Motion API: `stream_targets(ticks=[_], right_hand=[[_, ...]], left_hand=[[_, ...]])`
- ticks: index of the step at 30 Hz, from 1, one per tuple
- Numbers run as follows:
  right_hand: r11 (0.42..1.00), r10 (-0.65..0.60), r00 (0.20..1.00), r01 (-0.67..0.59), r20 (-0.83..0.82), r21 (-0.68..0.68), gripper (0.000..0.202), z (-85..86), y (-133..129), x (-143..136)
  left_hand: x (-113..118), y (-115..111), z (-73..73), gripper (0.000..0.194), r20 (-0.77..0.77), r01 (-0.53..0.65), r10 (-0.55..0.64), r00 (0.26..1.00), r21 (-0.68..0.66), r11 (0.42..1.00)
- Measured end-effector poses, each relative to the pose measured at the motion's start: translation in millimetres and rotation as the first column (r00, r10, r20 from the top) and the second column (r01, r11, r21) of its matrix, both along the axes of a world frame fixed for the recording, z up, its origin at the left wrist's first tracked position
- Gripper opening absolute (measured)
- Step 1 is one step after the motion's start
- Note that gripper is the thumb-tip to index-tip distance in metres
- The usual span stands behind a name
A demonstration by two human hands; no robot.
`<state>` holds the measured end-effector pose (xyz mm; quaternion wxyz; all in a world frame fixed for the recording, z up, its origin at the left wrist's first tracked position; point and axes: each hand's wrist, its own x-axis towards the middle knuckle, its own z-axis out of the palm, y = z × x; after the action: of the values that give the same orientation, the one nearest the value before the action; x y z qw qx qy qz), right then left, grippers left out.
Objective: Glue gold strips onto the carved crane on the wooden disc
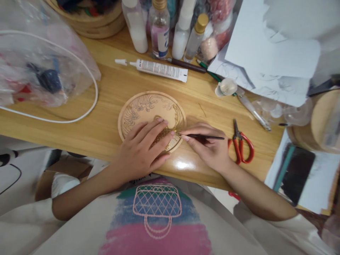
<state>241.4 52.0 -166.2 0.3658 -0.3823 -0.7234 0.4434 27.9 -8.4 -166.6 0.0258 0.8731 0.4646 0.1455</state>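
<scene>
A round wooden plate (151, 106) lies on the table, with dark wave lines drawn along its inside edge and a gold, wire-like pattern on its right and lower parts. My left hand (145, 148) rests flat over the plate's lower part with fingers spread, covering some of the gold pattern. In my right hand (209, 145) a slim black pointed tool (204, 136) is pinched between thumb and fingers. Its tip meets the plate's right side, close to my left fingertips. The exact kind of tool cannot be made out.
Red-handled pliers (243, 143) lie right of my right hand. Beyond the plate are a white glue tube (162, 70), a dark-handled pen-like tool (187, 65) and several bottles (160, 32). Plastic bags (39, 63) with a white cord fill the left; papers (271, 53) and a phone (299, 173) are right.
</scene>
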Motion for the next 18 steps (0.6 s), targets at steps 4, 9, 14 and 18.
stream_targets(ticks=[4,9,14,18], right_hand=[[1.000,0.012,1.000,-0.012,0.013,-0.016,0.010,-1.0,0.0,-0.4],[1.000,0.015,1.000,-0.015,0.007,-0.024,0.010,-1.1,1.0,-1.3],[1.000,0.016,1.000,-0.016,0.015,-0.021,0.009,-1.0,1.4,-1.5],[1.000,0.005,1.000,-0.005,0.018,-0.015,0.008,-1.4,1.2,-1.4]], left_hand=[[0.3,0.1,-0.4,0.042,0.009,-0.008,0.008,1.000,-0.002,1.000],[0.6,0.8,0.6,0.042,-0.002,0.001,-0.001,1.000,0.013,1.000],[0.3,0.5,-0.3,0.041,0.010,-0.005,0.005,1.000,0.002,1.000],[0.2,0.2,-0.6,0.040,0.016,-0.018,0.018,1.000,-0.015,1.000]])
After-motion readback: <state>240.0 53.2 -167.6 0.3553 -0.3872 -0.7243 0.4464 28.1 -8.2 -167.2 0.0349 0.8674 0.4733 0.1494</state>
